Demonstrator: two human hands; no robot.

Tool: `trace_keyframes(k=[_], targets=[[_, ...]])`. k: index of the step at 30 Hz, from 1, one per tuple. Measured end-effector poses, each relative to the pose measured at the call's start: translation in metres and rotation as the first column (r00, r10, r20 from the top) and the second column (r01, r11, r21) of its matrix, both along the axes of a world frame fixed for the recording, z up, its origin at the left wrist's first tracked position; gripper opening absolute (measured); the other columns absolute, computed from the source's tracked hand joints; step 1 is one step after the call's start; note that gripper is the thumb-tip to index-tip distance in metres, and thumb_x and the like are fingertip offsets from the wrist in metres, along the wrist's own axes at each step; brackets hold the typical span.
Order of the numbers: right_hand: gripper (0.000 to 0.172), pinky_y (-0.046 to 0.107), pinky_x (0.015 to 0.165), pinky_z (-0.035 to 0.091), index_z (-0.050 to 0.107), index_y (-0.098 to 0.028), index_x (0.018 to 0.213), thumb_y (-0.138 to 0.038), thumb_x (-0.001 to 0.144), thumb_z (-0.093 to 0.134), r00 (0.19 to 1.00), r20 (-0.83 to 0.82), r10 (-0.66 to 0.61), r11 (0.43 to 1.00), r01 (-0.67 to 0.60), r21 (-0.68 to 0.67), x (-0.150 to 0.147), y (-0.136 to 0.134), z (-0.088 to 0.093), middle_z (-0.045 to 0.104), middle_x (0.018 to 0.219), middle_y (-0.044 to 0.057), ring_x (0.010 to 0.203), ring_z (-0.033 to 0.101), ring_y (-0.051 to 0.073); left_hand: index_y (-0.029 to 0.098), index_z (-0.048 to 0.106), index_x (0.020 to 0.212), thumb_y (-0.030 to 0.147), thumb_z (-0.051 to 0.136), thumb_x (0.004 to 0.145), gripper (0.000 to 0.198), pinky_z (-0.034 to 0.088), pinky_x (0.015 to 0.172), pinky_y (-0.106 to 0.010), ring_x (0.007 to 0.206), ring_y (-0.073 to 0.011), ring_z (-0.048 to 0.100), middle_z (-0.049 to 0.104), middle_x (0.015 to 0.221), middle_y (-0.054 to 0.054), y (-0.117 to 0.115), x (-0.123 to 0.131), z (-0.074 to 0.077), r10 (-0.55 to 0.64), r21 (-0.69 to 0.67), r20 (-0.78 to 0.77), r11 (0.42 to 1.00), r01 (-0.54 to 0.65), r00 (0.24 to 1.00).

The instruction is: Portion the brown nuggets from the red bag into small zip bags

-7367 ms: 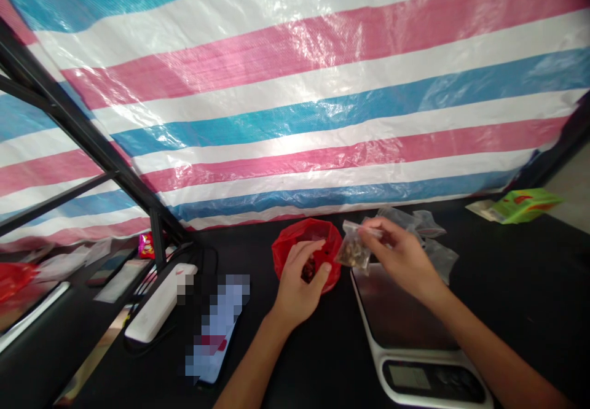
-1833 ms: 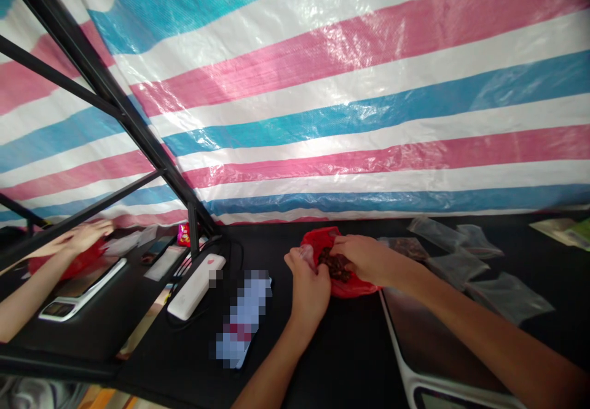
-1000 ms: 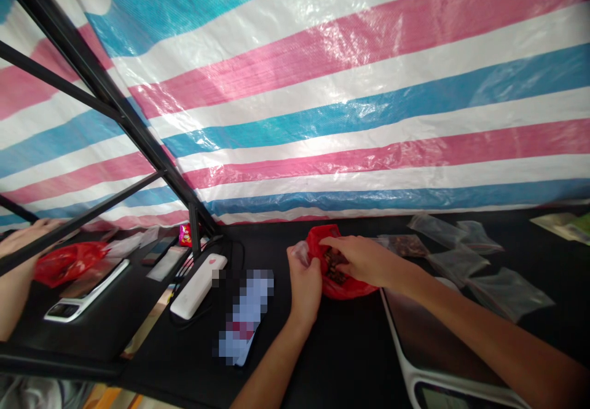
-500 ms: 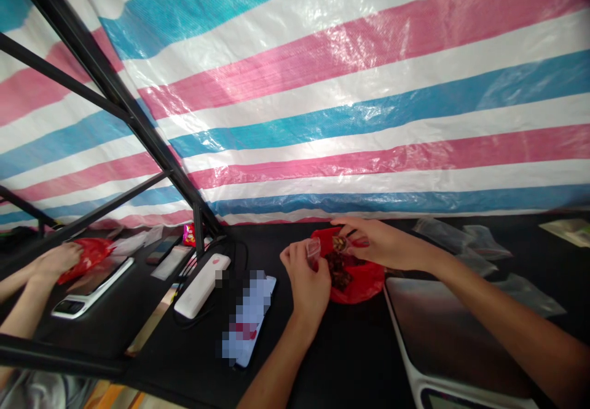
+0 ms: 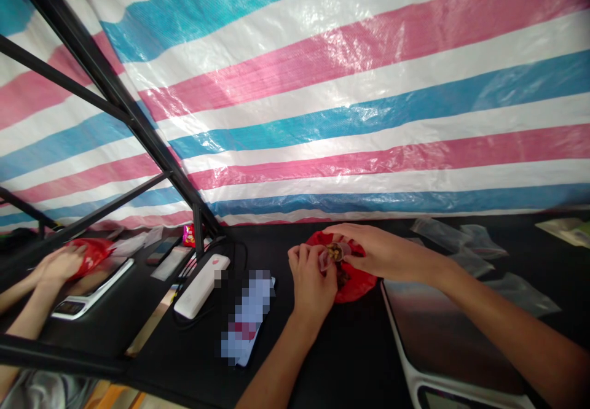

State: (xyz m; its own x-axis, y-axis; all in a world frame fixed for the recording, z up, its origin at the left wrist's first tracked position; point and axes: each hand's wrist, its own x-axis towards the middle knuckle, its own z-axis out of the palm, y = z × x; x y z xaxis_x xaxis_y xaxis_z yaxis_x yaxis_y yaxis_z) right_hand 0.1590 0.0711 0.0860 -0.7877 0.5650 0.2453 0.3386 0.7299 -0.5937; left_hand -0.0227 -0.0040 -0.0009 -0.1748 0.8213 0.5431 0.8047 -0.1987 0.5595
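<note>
A red plastic bag (image 5: pixel 357 286) lies spread on the black table, with dark brown bits in it. Above it, my right hand (image 5: pixel 369 252) has its fingers curled round a small clear cup (image 5: pixel 335 252) that holds brownish pieces. My left hand (image 5: pixel 313 274) pinches a small clear plastic piece (image 5: pixel 324 260) right beside the cup; what it is exactly cannot be made out. Both hands are close together over the bag's left and upper parts.
A digital scale (image 5: pixel 447 335) stands at the right under my forearm, clear bags (image 5: pixel 456 243) behind it. Left are a phone (image 5: pixel 249 323), a white power bank (image 5: pixel 201 286) with cables, and a black metal frame (image 5: pixel 138 126). Another person's hands (image 5: pixel 59 264) are at the far left.
My right hand has moved left and slightly down with the cup, now close to my left hand. My left hand has shifted slightly right. The other person's hands have moved a little.
</note>
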Motion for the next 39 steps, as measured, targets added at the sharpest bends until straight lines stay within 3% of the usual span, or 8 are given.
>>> trace_keyframes(k=[4, 8, 14, 20, 26, 32, 37, 39], targets=[[0.060, 0.043, 0.120, 0.042, 0.059, -0.025, 0.146, -0.014, 0.087, 0.061, 0.999, 0.040, 0.002, 1.000, -0.003, 0.023, -0.004, -0.005, -0.001, 0.064, 0.149, 0.006, 0.137, 0.059, 0.028, 0.024, 0.069, 0.095, 0.013, 0.068, 0.087, 0.014, 0.044, 0.099, -0.049, 0.105, -0.0318, 0.049, 0.063, 0.097, -0.009, -0.001, -0.002, 0.002, 0.005, -0.007, -0.010, 1.000, -0.005, 1.000], [0.063, 0.042, 0.116, 0.046, 0.058, -0.027, 0.147, -0.013, 0.086, 0.062, 0.997, 0.072, -0.034, 0.999, 0.031, 0.038, -0.009, -0.012, -0.004, 0.067, 0.146, 0.006, 0.131, 0.064, 0.028, 0.025, 0.067, 0.091, 0.007, 0.070, 0.081, 0.020, 0.045, 0.095, -0.048, 0.104, -0.0317, 0.051, 0.063, 0.098, -0.008, -0.002, -0.003, 0.003, 0.028, -0.009, 0.015, 1.000, -0.027, 1.000], [0.054, 0.043, 0.107, 0.052, 0.059, -0.026, 0.146, -0.025, 0.093, 0.064, 0.993, 0.093, -0.076, 0.997, 0.073, 0.039, -0.018, -0.017, -0.012, 0.070, 0.140, 0.009, 0.122, 0.069, 0.030, 0.024, 0.065, 0.090, 0.010, 0.071, 0.078, 0.019, 0.043, 0.085, -0.043, 0.098, -0.0304, 0.055, 0.064, 0.096, -0.008, -0.001, -0.003, 0.002, 0.092, -0.112, -0.008, 0.989, -0.093, 0.996], [0.052, 0.042, 0.104, 0.052, 0.060, -0.024, 0.142, -0.023, 0.091, 0.067, 0.993, 0.075, -0.090, 0.994, 0.085, 0.065, -0.028, -0.020, -0.022, 0.071, 0.135, 0.011, 0.121, 0.066, 0.029, 0.025, 0.066, 0.093, 0.009, 0.068, 0.075, 0.024, 0.039, 0.083, -0.042, 0.097, -0.0307, 0.056, 0.063, 0.095, -0.008, -0.002, 0.000, 0.001, 0.109, -0.159, -0.032, 0.981, -0.113, 0.993], [0.025, 0.044, 0.105, 0.049, 0.074, -0.024, 0.116, -0.021, 0.092, 0.068, 0.994, 0.092, -0.054, 0.993, 0.045, 0.105, -0.029, -0.019, -0.020, 0.073, 0.122, 0.009, 0.117, 0.064, 0.029, 0.024, 0.063, 0.091, 0.009, 0.068, 0.075, 0.023, 0.039, 0.083, -0.042, 0.098, -0.0309, 0.057, 0.064, 0.097, -0.008, -0.003, 0.001, 0.003, 0.089, -0.160, -0.036, 0.983, -0.094, 0.995], [0.039, 0.039, 0.101, 0.053, 0.069, -0.028, 0.132, -0.015, 0.096, 0.060, 0.996, 0.091, 0.023, 1.000, -0.024, 0.011, -0.023, -0.021, -0.015, 0.067, 0.124, 0.008, 0.108, 0.069, 0.025, 0.023, 0.063, 0.094, 0.010, 0.070, 0.074, 0.025, 0.041, 0.087, -0.044, 0.103, -0.0320, 0.055, 0.063, 0.101, -0.009, -0.003, 0.002, 0.001, 0.066, -0.140, -0.014, 0.988, -0.068, 0.998], [0.053, 0.036, 0.104, 0.051, 0.067, -0.027, 0.132, 0.000, 0.090, 0.052, 0.997, 0.034, 0.069, 0.993, -0.072, 0.098, -0.026, -0.024, -0.014, 0.067, 0.126, 0.007, 0.113, 0.066, 0.023, 0.024, 0.062, 0.099, 0.012, 0.072, 0.075, 0.028, 0.041, 0.093, -0.046, 0.108, -0.0316, 0.052, 0.060, 0.106, -0.008, -0.001, 0.002, 0.002, 0.085, -0.113, 0.033, 0.990, -0.080, 0.996], [0.044, 0.037, 0.104, 0.050, 0.068, -0.027, 0.129, -0.005, 0.093, 0.055, 0.998, 0.033, 0.061, 0.990, -0.064, 0.125, -0.027, -0.023, -0.012, 0.069, 0.124, 0.007, 0.114, 0.066, 0.024, 0.024, 0.061, 0.101, 0.011, 0.072, 0.074, 0.031, 0.040, 0.095, -0.046, 0.110, -0.0319, 0.051, 0.058, 0.110, -0.008, -0.002, 0.003, 0.003, 0.105, -0.104, 0.045, 0.990, -0.100, 0.993]])
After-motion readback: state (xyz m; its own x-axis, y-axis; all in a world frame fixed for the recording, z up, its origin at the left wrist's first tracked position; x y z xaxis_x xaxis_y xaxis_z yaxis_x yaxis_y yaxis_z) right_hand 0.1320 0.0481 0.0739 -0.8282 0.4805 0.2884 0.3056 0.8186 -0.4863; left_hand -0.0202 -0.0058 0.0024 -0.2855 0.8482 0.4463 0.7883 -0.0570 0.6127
